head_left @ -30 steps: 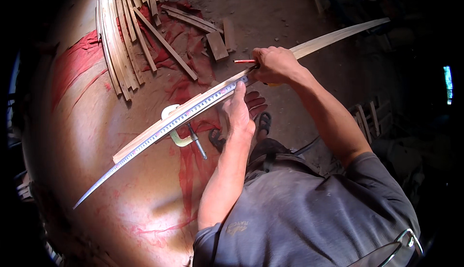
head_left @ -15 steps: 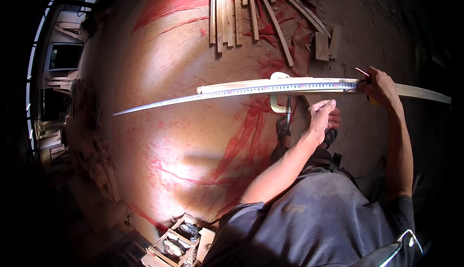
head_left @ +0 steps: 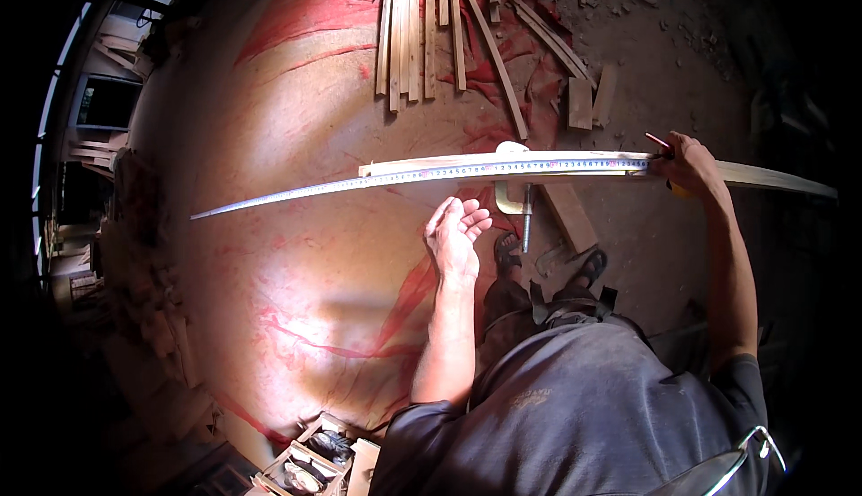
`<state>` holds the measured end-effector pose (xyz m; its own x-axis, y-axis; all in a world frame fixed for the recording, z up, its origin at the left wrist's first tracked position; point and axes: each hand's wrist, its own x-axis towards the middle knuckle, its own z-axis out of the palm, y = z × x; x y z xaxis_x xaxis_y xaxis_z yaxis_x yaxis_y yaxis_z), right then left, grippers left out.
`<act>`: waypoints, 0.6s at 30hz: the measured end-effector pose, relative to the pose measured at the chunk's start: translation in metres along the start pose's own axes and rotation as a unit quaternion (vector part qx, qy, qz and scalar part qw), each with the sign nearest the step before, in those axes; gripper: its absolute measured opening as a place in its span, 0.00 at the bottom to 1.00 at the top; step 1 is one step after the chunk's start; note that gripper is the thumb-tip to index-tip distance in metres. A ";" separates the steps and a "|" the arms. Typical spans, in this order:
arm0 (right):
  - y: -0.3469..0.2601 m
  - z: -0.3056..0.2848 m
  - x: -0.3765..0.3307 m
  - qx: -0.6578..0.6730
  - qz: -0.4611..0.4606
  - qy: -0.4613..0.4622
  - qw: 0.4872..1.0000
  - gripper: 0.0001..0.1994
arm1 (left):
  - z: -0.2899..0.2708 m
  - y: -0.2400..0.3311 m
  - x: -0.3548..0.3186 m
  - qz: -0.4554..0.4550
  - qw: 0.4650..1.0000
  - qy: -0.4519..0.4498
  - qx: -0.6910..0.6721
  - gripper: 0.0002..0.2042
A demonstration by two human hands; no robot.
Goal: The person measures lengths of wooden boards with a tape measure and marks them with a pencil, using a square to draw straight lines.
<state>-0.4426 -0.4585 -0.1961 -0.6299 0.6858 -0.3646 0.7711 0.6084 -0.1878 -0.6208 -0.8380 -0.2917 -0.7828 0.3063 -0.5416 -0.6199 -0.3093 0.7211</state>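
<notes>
A long pale wooden strip (head_left: 584, 157) lies across the view, with a C-clamp (head_left: 514, 198) on it near the middle. Along its near side runs the extended blade of a tape measure (head_left: 287, 195), which reaches past the strip's left end. My right hand (head_left: 690, 168) is closed round the tape measure's case at the strip, its yellow edge just showing; a thin reddish pencil-like stick (head_left: 658, 140) juts from the same fingers. My left hand (head_left: 458, 240) is below the blade, left of the clamp, with fingers loosely bent and apart, holding nothing.
Several wooden strips (head_left: 409, 38) lie at the far side on red sheeting (head_left: 305, 16). Short boards (head_left: 581, 104) lie right of them. A board (head_left: 567, 218) sits under the clamp, near my feet. A wooden tool box (head_left: 310, 447) stands at the near left.
My left hand has moved left from the right side of the clamp to its left side, and its fingers have opened somewhat. My right hand keeps its hold on the tape measure.
</notes>
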 end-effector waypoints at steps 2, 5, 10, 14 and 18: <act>0.000 0.000 0.001 0.001 0.003 -0.001 1.000 0.20 | -0.012 0.016 0.010 0.042 0.998 0.046 -0.014 0.21; 0.000 0.000 0.000 0.000 0.008 -0.003 1.000 0.20 | -0.029 0.040 0.033 0.112 0.986 0.120 -0.040 0.16; -0.003 -0.001 -0.002 -0.005 0.010 0.007 1.000 0.21 | -0.068 0.080 0.082 0.153 0.963 0.212 -0.069 0.09; -0.009 -0.006 -0.006 -0.016 0.003 0.001 1.000 0.22 | -0.102 0.102 0.112 0.118 0.972 0.190 -0.069 0.05; -0.014 -0.010 -0.010 -0.011 0.007 0.000 1.000 0.20 | -0.124 0.125 0.132 0.140 0.973 0.159 -0.095 0.05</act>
<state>-0.4476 -0.4697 -0.1805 -0.6196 0.6936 -0.3674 0.7771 0.6078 -0.1631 -0.8079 -0.9476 -0.3269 -0.8801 -0.0987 -0.4644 -0.3556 -0.5109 0.7826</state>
